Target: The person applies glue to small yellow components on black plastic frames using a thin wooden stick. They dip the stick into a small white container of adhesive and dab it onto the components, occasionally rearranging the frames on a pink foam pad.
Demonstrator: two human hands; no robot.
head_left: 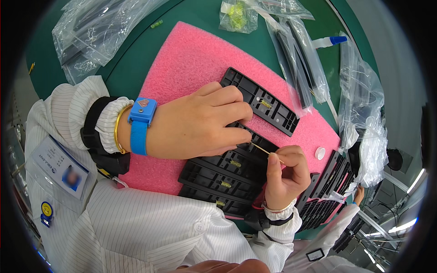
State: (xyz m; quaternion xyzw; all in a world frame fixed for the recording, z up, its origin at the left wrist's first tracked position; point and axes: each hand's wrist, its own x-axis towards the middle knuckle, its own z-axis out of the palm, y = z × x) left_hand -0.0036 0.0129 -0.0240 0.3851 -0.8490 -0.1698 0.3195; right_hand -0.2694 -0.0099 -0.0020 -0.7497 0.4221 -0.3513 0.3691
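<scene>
My left hand (195, 120) reaches over a row of black plastic strips, its fingers bent down onto one black plastic strip (264, 144) and covering much of it. Pinched in my right hand (287, 177) is a thin wooden stick (261, 148). Its far end meets the strip beside my left fingertips. Beyond those fingers lies another black plastic strip (281, 117) with a small yellow-green vial (265, 104) in its middle. Nearer me, more black strips (218, 183) lie side by side, each with a similar vial. All rest on a pink foam sheet (168, 73).
A small white cap (320, 153) sits on the foam's right side. Plastic bags (98, 34) lie back left; bagged black strips (300, 59) and a blue-tipped white bottle (330, 42) lie back right. Black parts (325, 191) are stacked at right, near another person's hand (359, 194).
</scene>
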